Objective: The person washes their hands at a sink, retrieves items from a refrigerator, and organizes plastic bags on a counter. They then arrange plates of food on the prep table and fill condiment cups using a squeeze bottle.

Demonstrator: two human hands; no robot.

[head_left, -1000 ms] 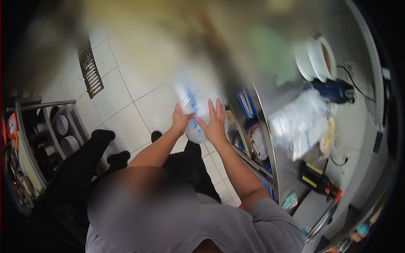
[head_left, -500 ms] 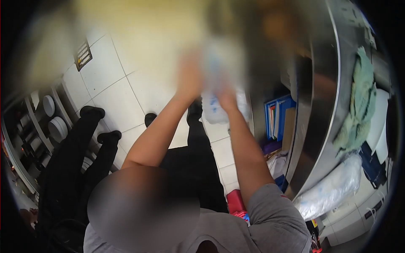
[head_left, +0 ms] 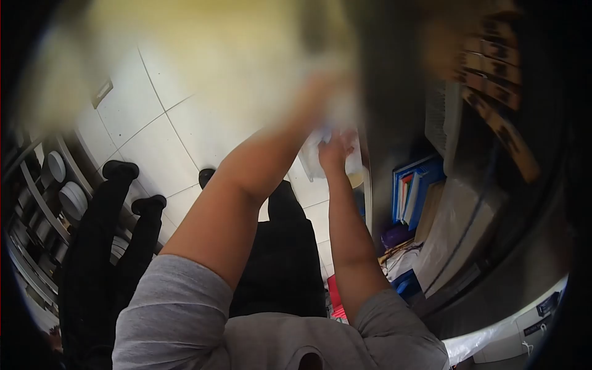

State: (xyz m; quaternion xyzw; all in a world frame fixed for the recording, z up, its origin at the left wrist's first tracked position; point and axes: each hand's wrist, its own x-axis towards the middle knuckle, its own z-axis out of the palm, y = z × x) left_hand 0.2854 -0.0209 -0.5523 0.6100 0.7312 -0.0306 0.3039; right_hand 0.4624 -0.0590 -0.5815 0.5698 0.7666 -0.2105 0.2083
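Note:
A clear plastic bag [head_left: 353,161] with faint blue marks hangs in front of me at the upper middle, partly blurred. My right hand [head_left: 335,150] has its fingers curled at the bag's side and grips it. My left hand [head_left: 325,89] is raised higher, at the bag's upper part, and blur hides its fingers. Both arms reach forward, the left one crossing toward the right.
At the right, a shelf unit holds blue folders [head_left: 410,191], a purple item [head_left: 396,235] and a large wrapped item [head_left: 456,228]. A rack with white bowls [head_left: 73,200] stands left, beside another person's black-clad legs [head_left: 89,246]. A red item [head_left: 336,296] is low near my right arm.
The view has turned toward the shelf; the counter with the green cloth has left view. My left hand has moved right and forward over the bag. Both hands stay near the bag.

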